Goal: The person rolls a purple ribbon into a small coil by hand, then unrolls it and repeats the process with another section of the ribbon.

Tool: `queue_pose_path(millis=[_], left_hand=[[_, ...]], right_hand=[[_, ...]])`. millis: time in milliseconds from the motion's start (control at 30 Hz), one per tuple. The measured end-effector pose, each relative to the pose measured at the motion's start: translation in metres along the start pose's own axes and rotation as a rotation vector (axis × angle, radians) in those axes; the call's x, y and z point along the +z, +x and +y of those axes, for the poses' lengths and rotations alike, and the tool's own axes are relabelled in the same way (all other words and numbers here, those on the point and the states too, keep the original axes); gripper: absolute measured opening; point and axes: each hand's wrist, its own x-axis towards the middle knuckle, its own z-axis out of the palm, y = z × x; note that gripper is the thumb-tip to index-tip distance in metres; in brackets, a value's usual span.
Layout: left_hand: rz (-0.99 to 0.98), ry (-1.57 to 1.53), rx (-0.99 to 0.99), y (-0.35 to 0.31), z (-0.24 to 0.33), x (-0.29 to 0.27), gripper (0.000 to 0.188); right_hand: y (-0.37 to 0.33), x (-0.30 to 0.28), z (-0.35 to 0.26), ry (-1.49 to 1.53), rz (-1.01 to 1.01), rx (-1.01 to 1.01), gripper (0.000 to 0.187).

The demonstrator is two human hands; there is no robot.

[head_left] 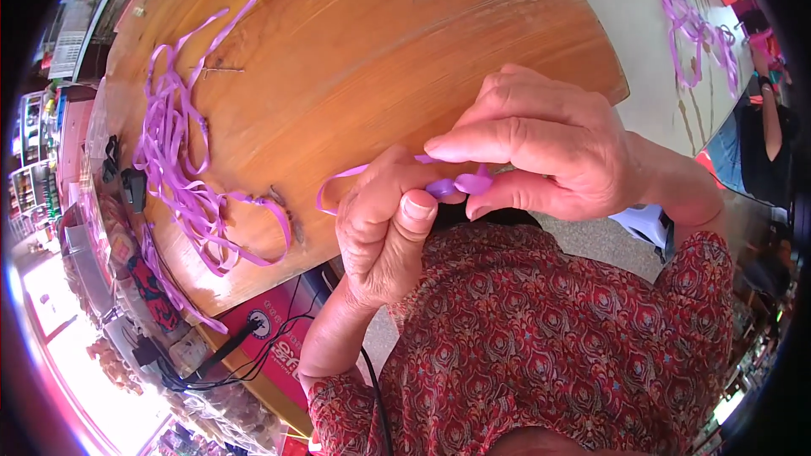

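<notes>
Purple ribbon in hand: a narrow strip (475, 183), folded into small glossy bulges, sat between the two hands in front of the chest, with a loop trailing left above the wooden table (380, 59).
Left-hand grip: left hand (372, 224) was closed, thumb pressed to the bent forefinger, ribbon pinched between.
Right-hand grip: right hand (557, 143) had thumb and forefinger parted around a ribbon fold; fingers hid the contact, so whether it was gripped could not be told.
Ribbon heap: more purple ribbon (169, 139) lay tangled on the table's left side.
Printing: a red panel (283, 333) below the table edge bore pale lettering and a round emblem.
Far right: further purple ribbon (691, 24) lay on a pale tabletop (596, 4), near another person's arm (771, 122).
</notes>
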Motion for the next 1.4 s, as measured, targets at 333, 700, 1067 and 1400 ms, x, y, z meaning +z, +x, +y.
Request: queue_pose_path(millis=[333,700,1067,1400], left_hand=[[0.008,-0.551,-0.346,0.001,0.006,0.002,0.032],[0.117,-0.54,-0.419,0.003,0.004,0.008,0.037],[-0.031,-0.164,-0.301,0.005,-0.004,0.011,0.017],[0.111,0.328,-0.017,0.037,-0.03,-0.002,0.02]], right_hand=[[-0.006,-0.006,0.005,0.188,0.004,0.22,0.019],[-0.004,-0.013,0.005,0.058,0.068,0.174,0.037],[-0.01,-0.026,0.004,-0.093,0.01,0.07,0.022],[-0.064,-0.16,-0.007,0.101,0.728,0.492,0.019]])
